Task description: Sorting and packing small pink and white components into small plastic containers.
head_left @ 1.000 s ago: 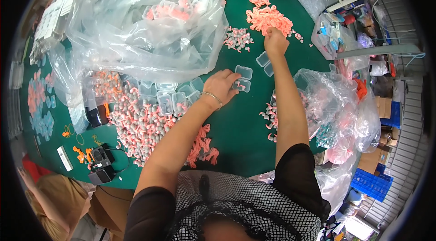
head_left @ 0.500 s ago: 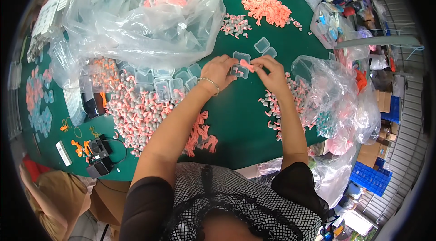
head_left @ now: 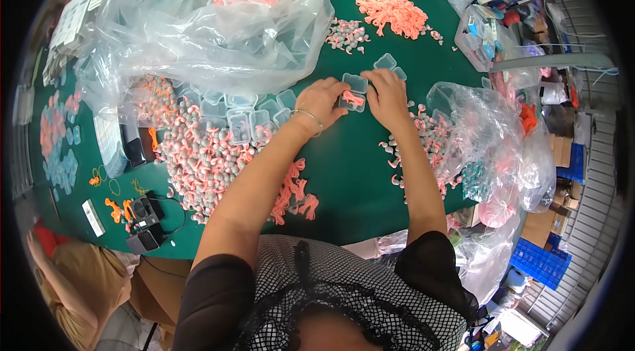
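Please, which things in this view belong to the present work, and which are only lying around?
Apparently in use:
Left hand, holding open clear box
Coral cord bundle, inside that box
Right hand, beside it
Matching cord pile
Gray-and-pink pieces, likely

Probably just lying around:
Black device with cable
White narrow box
Blue crate

From my end I see a green desk [head_left: 337,176] carrying an open clear box [head_left: 355,83], a heap of coral cord bundles [head_left: 391,12], a wide pile of pink-and-grey pieces [head_left: 198,176], a large clear bag [head_left: 192,40] and a black device [head_left: 146,211].
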